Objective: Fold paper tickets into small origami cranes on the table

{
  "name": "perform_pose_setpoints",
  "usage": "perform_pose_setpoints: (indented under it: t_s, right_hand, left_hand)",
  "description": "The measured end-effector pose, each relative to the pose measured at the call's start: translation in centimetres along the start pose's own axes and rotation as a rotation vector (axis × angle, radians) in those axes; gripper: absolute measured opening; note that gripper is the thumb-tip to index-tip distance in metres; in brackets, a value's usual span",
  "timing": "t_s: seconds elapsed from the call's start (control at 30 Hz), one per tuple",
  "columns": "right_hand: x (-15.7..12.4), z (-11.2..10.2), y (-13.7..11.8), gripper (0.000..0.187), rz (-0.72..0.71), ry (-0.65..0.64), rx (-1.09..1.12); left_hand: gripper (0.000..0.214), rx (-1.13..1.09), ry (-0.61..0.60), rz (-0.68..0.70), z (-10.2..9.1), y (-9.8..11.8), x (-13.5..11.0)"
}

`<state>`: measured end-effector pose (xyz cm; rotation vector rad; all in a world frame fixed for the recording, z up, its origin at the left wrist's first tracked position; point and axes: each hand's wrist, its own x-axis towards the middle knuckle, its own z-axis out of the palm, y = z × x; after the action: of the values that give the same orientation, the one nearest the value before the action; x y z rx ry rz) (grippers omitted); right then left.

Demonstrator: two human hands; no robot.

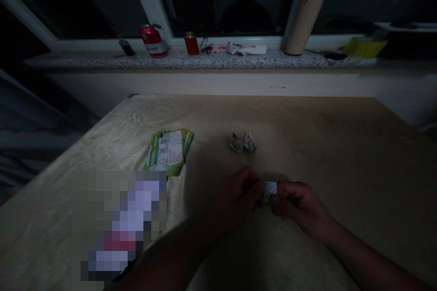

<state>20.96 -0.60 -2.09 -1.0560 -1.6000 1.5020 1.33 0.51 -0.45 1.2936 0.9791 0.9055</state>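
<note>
Over the near middle of the table, my left hand (243, 195) and my right hand (297, 202) pinch a small folded piece of printed paper (271, 188) between them. The fingers cover much of its edges, and its lower part looks greenish. Just beyond my hands stand two small folded paper pieces (236, 143) side by side, pointed and printed. To the left lies a loose stack of green printed leaflets (167, 152).
The pale tabletop (324, 145) reaches to the wall. A blurred-out bright object (133, 218) lies at left. On the window sill (112, 61) stand a red can (153, 41), an orange-red jar (191, 44), crumpled papers (246, 48), a cardboard tube (309, 9) and a yellow item (365, 47).
</note>
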Motion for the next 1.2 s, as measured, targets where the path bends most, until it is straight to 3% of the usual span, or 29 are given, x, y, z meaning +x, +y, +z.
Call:
perform_pose_setpoints:
  t_s: [0.33,0.5,0.83,1.0,1.2]
  right_hand:
    - [0.0,0.0,-0.2,0.048,0.01,0.078,-0.006]
    - [-0.1,-0.1,-0.3,0.05,0.01,0.073,0.033]
    - [0.3,0.0,-1.2,0.052,0.02,0.182,0.079]
    - [0.4,0.2,-1.3,0.052,0.026,0.17,0.067]
    - [0.3,0.3,-1.6,0.05,0.027,0.162,0.085]
  left_hand:
    - [0.027,-0.004,-0.008,0.002,-0.1,-0.4,0.0]
    - [0.027,-0.053,-0.012,-0.062,0.0,0.0,0.2]
    - [0.031,-0.047,-0.141,-0.106,-0.3,-0.1,0.3]
    - [0.041,0.006,-0.186,-0.11,-0.5,-0.3,0.4]
    - [0.048,-0.103,-0.256,-0.101,-0.9,0.0,0.5]
